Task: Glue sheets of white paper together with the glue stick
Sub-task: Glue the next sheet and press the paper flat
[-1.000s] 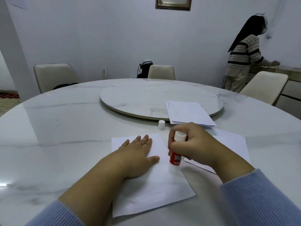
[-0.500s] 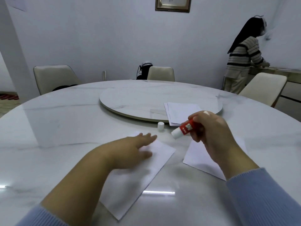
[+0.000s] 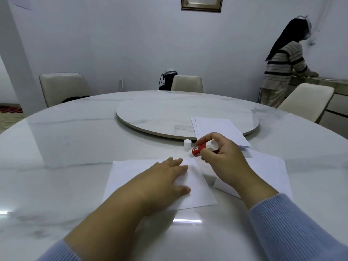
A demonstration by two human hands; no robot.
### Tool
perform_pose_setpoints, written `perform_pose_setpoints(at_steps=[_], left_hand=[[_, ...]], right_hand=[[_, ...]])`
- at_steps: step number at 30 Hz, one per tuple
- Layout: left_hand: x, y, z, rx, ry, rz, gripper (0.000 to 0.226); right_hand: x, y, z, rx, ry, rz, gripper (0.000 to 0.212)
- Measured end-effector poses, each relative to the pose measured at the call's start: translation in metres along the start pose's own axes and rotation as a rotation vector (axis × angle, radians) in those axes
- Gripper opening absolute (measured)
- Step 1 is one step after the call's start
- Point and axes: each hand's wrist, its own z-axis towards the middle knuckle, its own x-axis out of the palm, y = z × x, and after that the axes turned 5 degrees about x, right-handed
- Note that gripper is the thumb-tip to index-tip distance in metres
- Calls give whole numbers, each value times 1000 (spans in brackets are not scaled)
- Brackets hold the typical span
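Observation:
A white sheet of paper (image 3: 128,172) lies flat on the marble table in front of me. My left hand (image 3: 162,181) presses flat on it, fingers spread. My right hand (image 3: 224,157) grips a red glue stick (image 3: 199,149), tilted with its tip down at the sheet's far right corner. The stick's white cap (image 3: 187,143) stands on the table just beyond. A second white sheet (image 3: 271,170) lies to the right, partly under my right forearm. A stack of white sheets (image 3: 216,129) rests on the edge of the turntable.
A round marble turntable (image 3: 160,113) sits mid-table. Beige chairs (image 3: 64,87) stand around the far side. A person in a striped top (image 3: 282,72) stands at a counter at the back right.
My left hand turned the sheet and flattened it square again. My right hand brought the glue stick down from the air to the sheet's far right corner.

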Motion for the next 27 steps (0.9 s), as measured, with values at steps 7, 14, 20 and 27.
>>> perform_pose_setpoints(at_steps=[7,14,20,27], left_hand=[[3,3,1,-21,78,12,60],[3,7,2,-25,63,-14,62],[0,7,-1,-21,51,-93,61],[-6,0,-10,25,122,-89,61]], right_hand=[[-1,-4,-1,11,114,-92,10],[-22,13,-13,16,332,-98,15],[-30,13,-10,45,330,417,8],[0,12,15,181,-5,796,29]])
